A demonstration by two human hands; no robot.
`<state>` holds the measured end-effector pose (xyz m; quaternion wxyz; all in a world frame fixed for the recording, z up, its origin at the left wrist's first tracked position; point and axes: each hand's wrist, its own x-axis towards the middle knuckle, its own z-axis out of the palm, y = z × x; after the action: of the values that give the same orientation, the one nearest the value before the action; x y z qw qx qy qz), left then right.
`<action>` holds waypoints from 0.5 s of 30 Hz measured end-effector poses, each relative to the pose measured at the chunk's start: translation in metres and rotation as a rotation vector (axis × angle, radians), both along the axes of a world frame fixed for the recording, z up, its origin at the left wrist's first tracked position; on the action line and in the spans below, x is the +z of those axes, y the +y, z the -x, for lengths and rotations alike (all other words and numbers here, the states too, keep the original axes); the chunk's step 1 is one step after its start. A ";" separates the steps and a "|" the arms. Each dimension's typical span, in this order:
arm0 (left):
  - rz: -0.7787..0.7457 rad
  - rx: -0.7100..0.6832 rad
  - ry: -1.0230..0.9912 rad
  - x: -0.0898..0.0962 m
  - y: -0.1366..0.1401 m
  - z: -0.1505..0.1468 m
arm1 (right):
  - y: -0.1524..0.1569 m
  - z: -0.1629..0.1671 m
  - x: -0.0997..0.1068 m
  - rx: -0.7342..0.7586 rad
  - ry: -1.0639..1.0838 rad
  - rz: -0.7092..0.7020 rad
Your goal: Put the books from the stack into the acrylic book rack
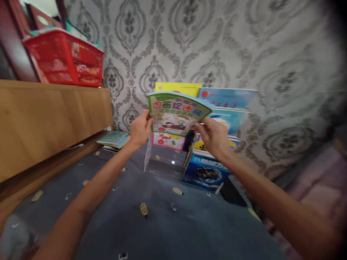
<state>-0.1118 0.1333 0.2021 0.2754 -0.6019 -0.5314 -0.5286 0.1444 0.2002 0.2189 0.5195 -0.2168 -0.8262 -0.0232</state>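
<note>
A green-edged children's picture book (173, 121) is held up between my two hands, its cover facing me and its top bending slightly. My left hand (140, 128) pinches its left edge, and my right hand (213, 135) grips the right edge. Below and behind it stands a clear plastic book rack (165, 164). A pink-bordered book (168, 141) rests in the rack, partly hidden by the held book. Behind rises a yellow book (177, 87). To the right, blue books (230, 97) stand in tiers, with a dark blue earth book (206, 173) at the front.
A grey-blue cloth (157, 224) with pineapple prints covers the surface. At left, a red basket (59, 59) sits on a wooden cabinet (54, 122). Some thin books (114, 139) lie flat near the cabinet. A dark flat object (232, 191) is right of the rack; patterned wallpaper (189, 43) is behind.
</note>
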 end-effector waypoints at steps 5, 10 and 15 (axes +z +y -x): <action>0.050 -0.021 -0.025 -0.008 0.007 -0.003 | 0.009 -0.004 -0.008 -0.038 -0.004 0.048; 0.078 -0.042 -0.033 -0.011 0.013 -0.001 | 0.008 -0.005 -0.012 -0.027 -0.011 0.129; 0.121 -0.025 -0.027 -0.008 0.014 0.001 | 0.012 -0.003 -0.015 -0.041 -0.001 0.166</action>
<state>-0.1125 0.1476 0.1944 0.2246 -0.6170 -0.5584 -0.5070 0.1475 0.2119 0.2043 0.4986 -0.2763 -0.8209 0.0347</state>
